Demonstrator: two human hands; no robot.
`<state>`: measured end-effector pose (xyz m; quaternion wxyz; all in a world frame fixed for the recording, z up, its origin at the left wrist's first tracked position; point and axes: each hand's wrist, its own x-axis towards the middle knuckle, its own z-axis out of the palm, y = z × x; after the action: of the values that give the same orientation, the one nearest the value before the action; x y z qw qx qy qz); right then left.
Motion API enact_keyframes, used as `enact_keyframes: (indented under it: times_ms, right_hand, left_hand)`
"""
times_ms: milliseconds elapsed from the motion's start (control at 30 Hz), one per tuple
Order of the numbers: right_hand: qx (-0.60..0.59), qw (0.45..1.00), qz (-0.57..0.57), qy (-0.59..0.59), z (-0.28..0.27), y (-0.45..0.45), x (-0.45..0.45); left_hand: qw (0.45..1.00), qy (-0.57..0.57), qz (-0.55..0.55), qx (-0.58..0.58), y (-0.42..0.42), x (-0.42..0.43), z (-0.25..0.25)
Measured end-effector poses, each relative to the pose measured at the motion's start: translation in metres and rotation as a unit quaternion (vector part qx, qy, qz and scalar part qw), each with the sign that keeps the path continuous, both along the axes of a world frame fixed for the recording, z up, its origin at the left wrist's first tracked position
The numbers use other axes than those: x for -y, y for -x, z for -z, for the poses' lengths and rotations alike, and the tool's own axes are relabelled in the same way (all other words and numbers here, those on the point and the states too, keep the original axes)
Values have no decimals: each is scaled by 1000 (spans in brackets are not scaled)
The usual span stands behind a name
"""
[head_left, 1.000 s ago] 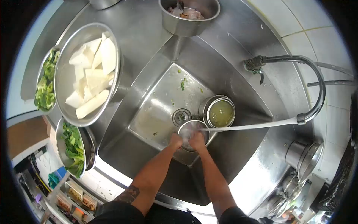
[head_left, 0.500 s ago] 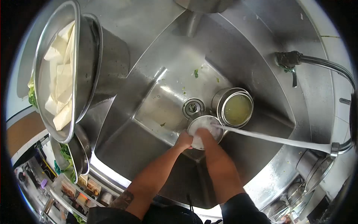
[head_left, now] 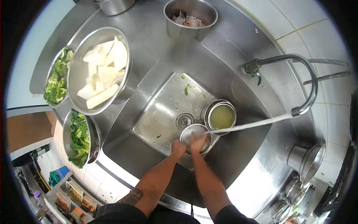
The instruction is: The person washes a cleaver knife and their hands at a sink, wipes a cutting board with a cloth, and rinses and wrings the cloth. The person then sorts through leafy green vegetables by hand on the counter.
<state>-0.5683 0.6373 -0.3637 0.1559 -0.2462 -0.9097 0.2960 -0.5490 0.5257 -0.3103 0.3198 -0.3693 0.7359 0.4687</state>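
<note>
- The rim of a small metal bowl [head_left: 187,130] is gripped at its near left side by the left hand [head_left: 178,147], with the fingers closed there.
- The right hand [head_left: 198,143] is held inside the same bowl; its fingers are partly hidden, so whether its grip is open or closed cannot be told.
- The bowl is kept low in a steel sink [head_left: 160,115], near the drain [head_left: 185,121].
- A stream of water [head_left: 253,125] is sent from the curved faucet [head_left: 316,83] on the right to the bowl's right edge, close to the right hand.
- Just beside the bowl, a metal pot [head_left: 206,112] filled with yellowish-green liquid [head_left: 221,117] is set upright in the sink.
- Small green scraps [head_left: 186,90] are scattered over the sink floor.
- On the steel bench [head_left: 149,26] left of the sink, large white chunks [head_left: 100,74] are piled in a wide bowl [head_left: 75,74].
- Broccoli [head_left: 56,84] is seen beyond it, and leafy greens [head_left: 79,140] are held in another bowl nearer the person.
- At the far side, pinkish pieces [head_left: 188,21] are contained in a deep pot [head_left: 188,31].
</note>
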Motion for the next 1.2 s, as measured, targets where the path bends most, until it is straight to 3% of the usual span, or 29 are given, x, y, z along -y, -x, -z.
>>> enact_keyframes:
  times_ms: [33,67,100,133,167,233,267,333,433,500,533,600,633,700,767,800,833,900,967,1033,1100,1167,1200]
  right_hand:
    - [-59,998,20,-14,22,-1,-4]
    - [117,988,-91,33,8,9,-9]
    - [287,934,-199,75,-7,18,-12]
    - [395,902,-178,8,-27,16,-14]
    - [386,905,-177,6,-54,16,-7]
    - [348,894,-258,111,-99,11,-1]
    - [336,898,-262,107,-123,6,4]
    - [135,933,-289,166,-172,-8,11]
    - [124,918,-244,286,-269,-23,9]
    - [111,919,-219,309,-337,-26,10]
    - [59,920,-211,326,-383,-30,12]
    - [2,920,-205,333,-443,-42,9]
    - [-42,898,-160,407,-463,-48,3]
    - [-143,822,-72,547,-516,-61,6]
    - [-231,730,-120,632,-556,-72,2]
    - [-229,732,-120,630,-566,-75,2]
    - [-256,712,-82,648,-574,-76,1]
    - [-286,692,-43,661,-572,-79,2]
    - [-184,666,-24,722,-530,-66,-9]
    - [-132,680,-25,721,-457,-52,-21]
    - [-84,852,-91,508,-364,-43,-30]
    - [-52,769,-6,637,-327,-46,-30]
    - [-54,771,-7,635,-317,-54,-27]
  left_hand:
    - [1000,2,1,-7,1,3,-11]
    - [999,40,21,-5,1,6,-22]
    - [996,77,40,-4,3,8,-34]
    - [996,77,40,-15,7,16,-47]
    - [991,97,86,-29,7,30,-58]
    - [983,120,125,-56,10,58,-74]
    - [984,99,144,-43,13,74,-75]
    - [983,80,159,-45,15,100,-91]
    - [977,110,149,-107,27,115,-138]
    - [988,89,71,-104,39,124,-202]
    - [987,81,70,-121,44,128,-204]
    - [985,9,-42,-166,51,133,-195]
    - [984,0,-44,-175,60,126,-195]
    - [960,-94,-161,-210,78,119,-199]
    - [954,-112,-178,-216,95,109,-221]
    - [908,-193,-281,-245,101,100,-243]
    - [845,-268,-377,-268,109,93,-260]
    - [814,-295,-437,-245,135,91,-276]
    - [776,-316,-483,-256,158,84,-302]
    - [753,-308,-526,-251,173,70,-338]
    - [730,-301,-563,-244,185,66,-357]
    - [685,-315,-605,-255,196,64,-364]
    - [685,-298,-613,-257,200,63,-370]
